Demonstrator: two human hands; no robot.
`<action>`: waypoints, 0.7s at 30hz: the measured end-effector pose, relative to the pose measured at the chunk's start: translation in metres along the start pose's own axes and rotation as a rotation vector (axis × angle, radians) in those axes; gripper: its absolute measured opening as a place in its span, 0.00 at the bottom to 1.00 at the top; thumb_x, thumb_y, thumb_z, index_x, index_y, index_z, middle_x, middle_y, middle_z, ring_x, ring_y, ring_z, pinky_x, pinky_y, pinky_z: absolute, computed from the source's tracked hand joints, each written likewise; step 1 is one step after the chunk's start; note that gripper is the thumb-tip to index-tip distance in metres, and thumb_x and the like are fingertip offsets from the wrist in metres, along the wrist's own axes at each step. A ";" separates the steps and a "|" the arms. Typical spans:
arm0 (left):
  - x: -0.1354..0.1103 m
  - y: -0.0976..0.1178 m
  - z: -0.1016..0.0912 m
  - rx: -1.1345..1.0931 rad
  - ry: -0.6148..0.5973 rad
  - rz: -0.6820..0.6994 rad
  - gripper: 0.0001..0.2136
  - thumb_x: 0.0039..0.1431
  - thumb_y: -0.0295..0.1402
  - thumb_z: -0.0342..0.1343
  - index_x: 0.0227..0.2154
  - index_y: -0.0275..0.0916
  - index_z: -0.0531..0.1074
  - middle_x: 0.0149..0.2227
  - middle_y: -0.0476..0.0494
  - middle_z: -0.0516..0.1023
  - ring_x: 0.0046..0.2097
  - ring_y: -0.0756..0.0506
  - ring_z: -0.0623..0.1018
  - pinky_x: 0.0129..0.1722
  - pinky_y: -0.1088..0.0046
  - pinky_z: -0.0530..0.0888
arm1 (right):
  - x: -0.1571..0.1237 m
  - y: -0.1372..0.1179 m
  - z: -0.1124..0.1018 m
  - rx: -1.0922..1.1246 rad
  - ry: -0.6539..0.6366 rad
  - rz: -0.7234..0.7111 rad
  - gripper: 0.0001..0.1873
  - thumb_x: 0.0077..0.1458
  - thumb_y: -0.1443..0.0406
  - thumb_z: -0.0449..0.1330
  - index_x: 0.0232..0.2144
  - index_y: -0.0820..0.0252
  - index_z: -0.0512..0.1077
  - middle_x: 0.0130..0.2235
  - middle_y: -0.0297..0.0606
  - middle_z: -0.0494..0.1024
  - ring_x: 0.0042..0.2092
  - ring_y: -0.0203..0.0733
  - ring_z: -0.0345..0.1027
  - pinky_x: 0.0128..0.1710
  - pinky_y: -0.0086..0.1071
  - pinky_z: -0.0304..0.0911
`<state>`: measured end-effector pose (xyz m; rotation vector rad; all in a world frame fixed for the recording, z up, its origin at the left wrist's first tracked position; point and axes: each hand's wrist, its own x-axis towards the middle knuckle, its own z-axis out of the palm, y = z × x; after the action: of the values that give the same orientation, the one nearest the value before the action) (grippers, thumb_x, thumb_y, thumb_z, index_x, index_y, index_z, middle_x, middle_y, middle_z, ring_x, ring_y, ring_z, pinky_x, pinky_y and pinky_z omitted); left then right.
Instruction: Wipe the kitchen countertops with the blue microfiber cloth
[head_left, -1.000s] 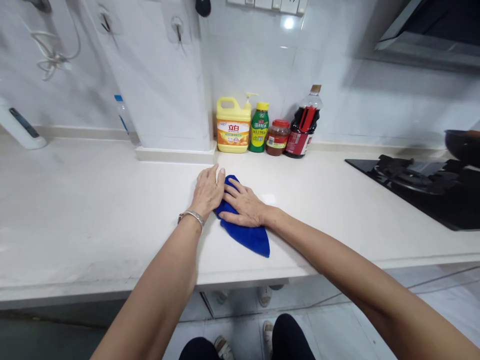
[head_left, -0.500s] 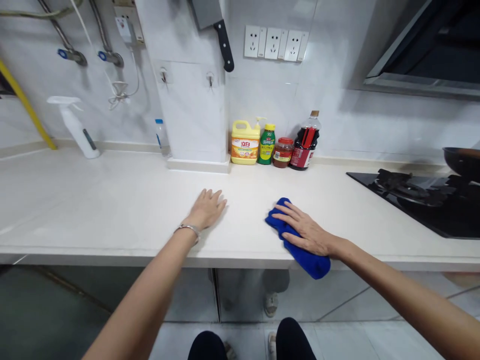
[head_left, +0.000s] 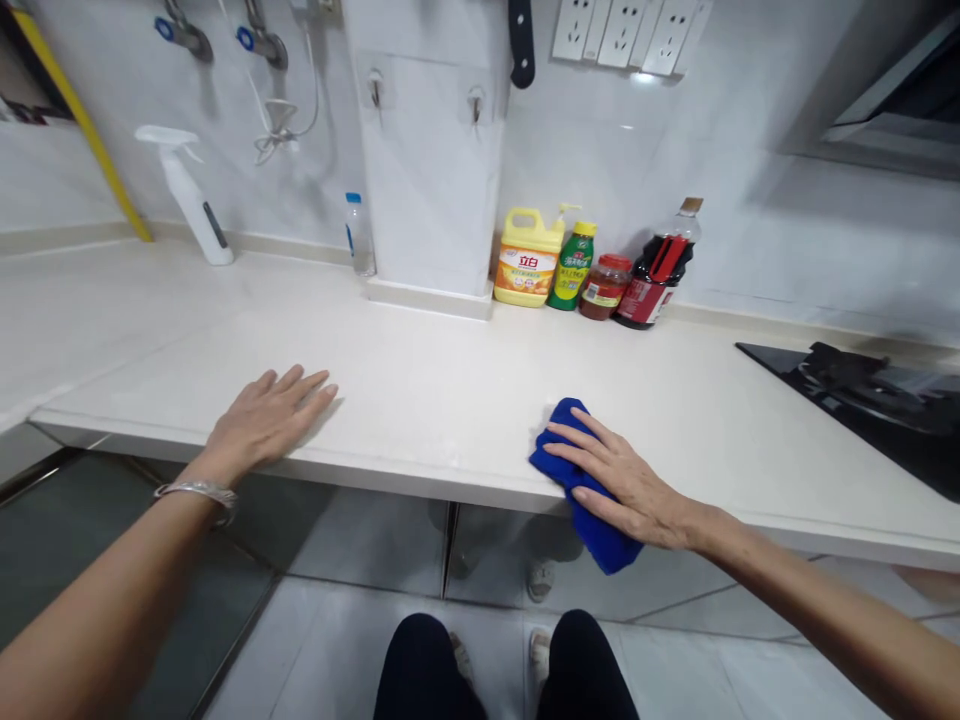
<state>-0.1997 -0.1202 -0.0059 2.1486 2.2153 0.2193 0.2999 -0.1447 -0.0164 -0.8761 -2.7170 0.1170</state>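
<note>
My right hand (head_left: 619, 485) presses a blue cloth (head_left: 592, 535) against the white countertop (head_left: 450, 400) at its front edge. Part of the cloth bunches out past my fingertips, and its lower end hangs over the edge. My fingers lie over the cloth, slightly apart, hiding its middle. To the left, my left hand (head_left: 270, 415) rests palm down on the counter near the edge, fingers spread, holding nothing. A metal bracelet (head_left: 199, 492) circles that wrist.
Against the back wall stand a yellow detergent jug (head_left: 527, 262), a green bottle (head_left: 571, 268), a red-lidded jar (head_left: 604, 288) and a dark sauce bottle (head_left: 654, 275). Further left are a water bottle (head_left: 360, 240) and a white spray bottle (head_left: 191, 200). A black gas stove (head_left: 885, 420) lies right.
My left hand has moved left along the counter, closer to its front edge. The cloth remains under my right hand, and its hanging end has shifted. The view has tilted downward.
</note>
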 end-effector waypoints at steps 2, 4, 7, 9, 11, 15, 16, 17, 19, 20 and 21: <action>-0.005 0.013 -0.005 -0.002 -0.020 -0.054 0.34 0.70 0.49 0.28 0.70 0.34 0.53 0.73 0.41 0.50 0.74 0.37 0.47 0.74 0.52 0.44 | 0.027 -0.013 0.004 0.033 -0.031 -0.076 0.28 0.72 0.54 0.46 0.71 0.48 0.55 0.73 0.36 0.52 0.75 0.55 0.30 0.71 0.60 0.45; -0.008 0.019 -0.007 -0.023 -0.007 -0.099 0.35 0.69 0.53 0.29 0.70 0.36 0.54 0.73 0.42 0.49 0.74 0.34 0.47 0.73 0.50 0.46 | 0.057 -0.024 0.009 0.067 -0.065 -0.134 0.27 0.73 0.53 0.45 0.70 0.48 0.56 0.74 0.35 0.52 0.75 0.55 0.29 0.71 0.60 0.44; -0.010 0.016 -0.004 -0.054 0.025 -0.150 0.37 0.66 0.57 0.32 0.69 0.41 0.57 0.74 0.44 0.49 0.74 0.32 0.49 0.73 0.49 0.48 | 0.107 -0.038 0.021 0.106 -0.094 -0.200 0.27 0.72 0.53 0.45 0.69 0.50 0.57 0.73 0.35 0.53 0.75 0.55 0.30 0.71 0.60 0.43; -0.010 0.013 -0.001 -0.062 0.046 -0.181 0.36 0.65 0.59 0.34 0.69 0.45 0.58 0.73 0.47 0.50 0.73 0.34 0.50 0.73 0.50 0.50 | 0.140 -0.045 0.029 0.116 -0.103 -0.238 0.27 0.72 0.53 0.46 0.68 0.50 0.58 0.73 0.36 0.54 0.75 0.56 0.30 0.70 0.60 0.43; -0.009 0.011 0.001 -0.060 0.064 -0.202 0.35 0.64 0.60 0.36 0.68 0.50 0.59 0.73 0.50 0.52 0.73 0.35 0.51 0.73 0.50 0.52 | 0.172 -0.049 0.039 0.115 -0.102 -0.268 0.27 0.71 0.53 0.47 0.68 0.50 0.59 0.73 0.36 0.54 0.74 0.57 0.32 0.70 0.61 0.44; -0.009 0.012 0.001 -0.061 0.087 -0.218 0.32 0.64 0.58 0.38 0.67 0.53 0.61 0.72 0.52 0.54 0.73 0.36 0.53 0.72 0.49 0.55 | 0.229 -0.048 0.058 0.103 -0.098 -0.278 0.29 0.70 0.51 0.50 0.69 0.49 0.58 0.73 0.36 0.53 0.74 0.58 0.33 0.68 0.61 0.48; -0.009 0.013 0.001 -0.068 0.095 -0.220 0.32 0.64 0.58 0.39 0.67 0.53 0.62 0.72 0.52 0.55 0.73 0.37 0.53 0.72 0.50 0.55 | 0.241 -0.046 0.062 0.100 -0.097 -0.269 0.29 0.69 0.51 0.50 0.69 0.48 0.58 0.73 0.36 0.53 0.74 0.59 0.33 0.68 0.62 0.48; -0.010 0.014 0.001 -0.077 0.103 -0.224 0.31 0.64 0.57 0.40 0.66 0.53 0.63 0.72 0.53 0.55 0.73 0.37 0.53 0.72 0.50 0.55 | 0.253 -0.044 0.065 0.096 -0.097 -0.256 0.29 0.69 0.51 0.50 0.69 0.48 0.58 0.73 0.36 0.53 0.74 0.59 0.33 0.68 0.62 0.48; -0.012 0.014 0.001 -0.096 0.118 -0.231 0.30 0.64 0.56 0.41 0.65 0.53 0.64 0.71 0.54 0.56 0.73 0.38 0.53 0.72 0.51 0.55 | 0.272 -0.037 0.070 0.089 -0.096 -0.222 0.30 0.69 0.50 0.50 0.69 0.47 0.58 0.73 0.36 0.52 0.74 0.60 0.33 0.67 0.64 0.49; -0.013 0.014 0.001 -0.102 0.123 -0.233 0.30 0.64 0.56 0.41 0.65 0.54 0.64 0.71 0.54 0.57 0.73 0.38 0.53 0.72 0.51 0.56 | 0.281 -0.034 0.071 0.086 -0.098 -0.204 0.30 0.69 0.50 0.50 0.69 0.47 0.58 0.73 0.37 0.52 0.74 0.61 0.33 0.66 0.65 0.49; -0.014 0.014 0.001 -0.107 0.128 -0.235 0.29 0.64 0.56 0.42 0.65 0.54 0.64 0.71 0.55 0.57 0.73 0.38 0.54 0.72 0.51 0.56 | 0.288 -0.030 0.072 0.086 -0.099 -0.186 0.30 0.69 0.50 0.50 0.69 0.47 0.58 0.73 0.37 0.52 0.74 0.62 0.34 0.65 0.66 0.50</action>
<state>-0.1848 -0.1333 -0.0061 1.8504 2.4378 0.4636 0.0387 -0.0001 -0.0112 -0.6058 -2.8448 0.2418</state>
